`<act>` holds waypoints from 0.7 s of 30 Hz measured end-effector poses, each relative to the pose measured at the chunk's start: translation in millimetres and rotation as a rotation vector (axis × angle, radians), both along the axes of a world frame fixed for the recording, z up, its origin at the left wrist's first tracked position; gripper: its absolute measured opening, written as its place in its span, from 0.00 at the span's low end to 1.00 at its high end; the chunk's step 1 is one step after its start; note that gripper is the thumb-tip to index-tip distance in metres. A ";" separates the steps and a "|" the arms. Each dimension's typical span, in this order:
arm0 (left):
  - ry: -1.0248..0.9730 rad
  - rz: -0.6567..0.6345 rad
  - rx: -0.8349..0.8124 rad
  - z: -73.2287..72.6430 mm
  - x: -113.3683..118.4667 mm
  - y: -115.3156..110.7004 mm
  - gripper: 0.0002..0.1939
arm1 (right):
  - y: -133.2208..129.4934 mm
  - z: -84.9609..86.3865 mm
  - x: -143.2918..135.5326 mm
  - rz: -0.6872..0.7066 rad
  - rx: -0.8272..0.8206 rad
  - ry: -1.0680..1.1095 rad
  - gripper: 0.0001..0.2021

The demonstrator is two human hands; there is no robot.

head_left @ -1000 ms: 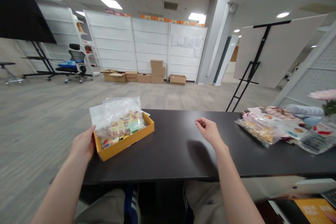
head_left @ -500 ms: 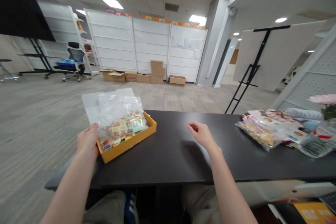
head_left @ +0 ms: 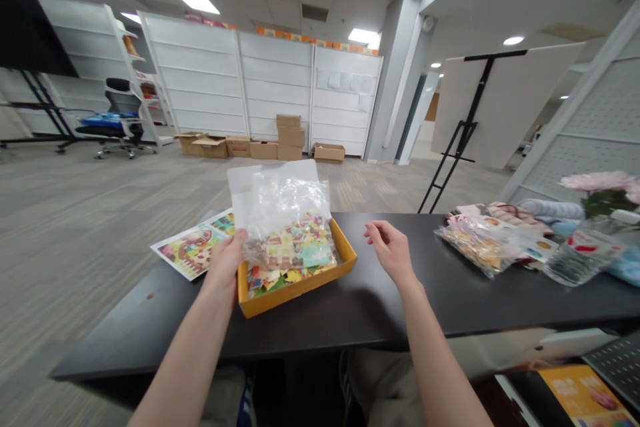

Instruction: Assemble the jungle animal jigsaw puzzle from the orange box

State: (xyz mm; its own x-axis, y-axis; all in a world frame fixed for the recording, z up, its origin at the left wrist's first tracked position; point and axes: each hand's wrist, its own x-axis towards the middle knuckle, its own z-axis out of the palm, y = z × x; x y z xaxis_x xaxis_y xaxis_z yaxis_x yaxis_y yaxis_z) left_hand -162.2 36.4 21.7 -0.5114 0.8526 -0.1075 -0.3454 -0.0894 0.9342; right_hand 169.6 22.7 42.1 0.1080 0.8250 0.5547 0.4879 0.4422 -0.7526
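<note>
My left hand (head_left: pixel 226 260) grips the left end of a shallow yellow box (head_left: pixel 300 288), its fingers mostly hidden behind the box's side. Inside lie colourful puzzle pieces (head_left: pixel 280 279), partly under a clear plastic bag (head_left: pixel 293 197) that holds more printed pieces. A white sheet or flap (head_left: pixel 243 187) stands up behind the bag. Left of the box, partly behind my left hand, a printed picture sheet (head_left: pixel 187 250) lies on the table. My right hand (head_left: pixel 390 250) hovers over the table just right of the box, fingers curled in, with nothing visible in them.
The dark table (head_left: pixel 150 327) spans the front. Plastic-wrapped packets (head_left: pixel 480 243), a clear container (head_left: pixel 575 257) and pink flowers (head_left: pixel 600 181) crowd its right end. Below that end sits an orange-and-black box (head_left: pixel 580 393). Cardboard boxes (head_left: pixel 290 137) line the far shelves.
My left hand has carried the yellow box rightward towards the middle of the table, and the picture sheet now shows behind it. My right hand stays curled. The view has turned slightly right.
</note>
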 end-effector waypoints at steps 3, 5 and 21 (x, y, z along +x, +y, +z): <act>-0.043 -0.093 -0.014 3.3 37.5 -3.0 0.06 | -4.0 3.3 2.2 0.008 0.011 -0.045 0.19; -0.048 -0.134 -0.020 2.6 55.6 -3.9 0.08 | -5.4 3.7 3.8 -0.024 0.003 -0.151 0.20; 0.027 -0.293 0.006 -25.1 83.4 -1.3 0.24 | 1.1 0.2 -14.2 0.116 -0.257 -0.112 0.18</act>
